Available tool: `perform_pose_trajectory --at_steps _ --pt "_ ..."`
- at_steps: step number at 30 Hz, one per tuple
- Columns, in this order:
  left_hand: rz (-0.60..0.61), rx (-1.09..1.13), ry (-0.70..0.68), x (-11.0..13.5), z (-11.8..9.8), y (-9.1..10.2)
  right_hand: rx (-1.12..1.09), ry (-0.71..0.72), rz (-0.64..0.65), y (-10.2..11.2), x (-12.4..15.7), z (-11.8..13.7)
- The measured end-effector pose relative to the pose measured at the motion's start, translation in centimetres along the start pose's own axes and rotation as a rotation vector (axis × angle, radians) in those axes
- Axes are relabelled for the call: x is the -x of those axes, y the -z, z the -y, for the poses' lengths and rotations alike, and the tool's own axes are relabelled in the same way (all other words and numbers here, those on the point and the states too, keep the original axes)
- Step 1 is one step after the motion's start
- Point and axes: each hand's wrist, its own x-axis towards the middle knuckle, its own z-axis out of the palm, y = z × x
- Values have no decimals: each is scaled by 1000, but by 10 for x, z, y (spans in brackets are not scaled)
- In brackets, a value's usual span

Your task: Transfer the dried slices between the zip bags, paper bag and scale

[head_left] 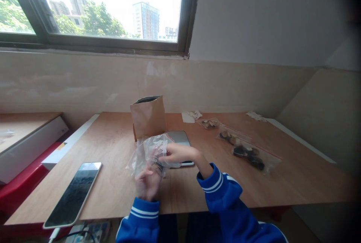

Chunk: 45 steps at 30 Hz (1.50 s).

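Note:
A clear plastic zip bag [153,145] is held up over the table, crumpled and partly see-through. My left hand [148,183] has its fingers curled round the lower part of the bag and is slightly blurred. From the right, my right hand [179,153] reaches to the bag with bent fingers closed on its side. Something small and dark shows between the hands, too unclear to name. Just behind the bag stands an upright brown paper bag [149,117] with an open top. A flat grey device [180,137] lies partly hidden beneath my right hand.
On the right of the wooden table [118,134] lie zip bags: one with dark round pieces [249,156], another with mixed pieces [229,136] and one with light pieces [209,123]. A phone [75,194] with a cable plugged in lies at the left front edge. White paper [188,117] lies at the back.

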Motion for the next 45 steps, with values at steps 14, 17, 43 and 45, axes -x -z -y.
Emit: perform_pose_trajectory --at_steps 14,17,43,45 --pt "-179 -168 -62 -4 7 -2 -137 86 102 6 13 -3" --pt "-230 -201 -58 -7 10 -2 -132 113 5 2 13 0" --pt "-378 -234 -238 -8 10 -1 -268 127 -353 -31 5 3" --pt "-385 -207 -242 -8 9 -2 -353 105 -425 -36 4 -1"
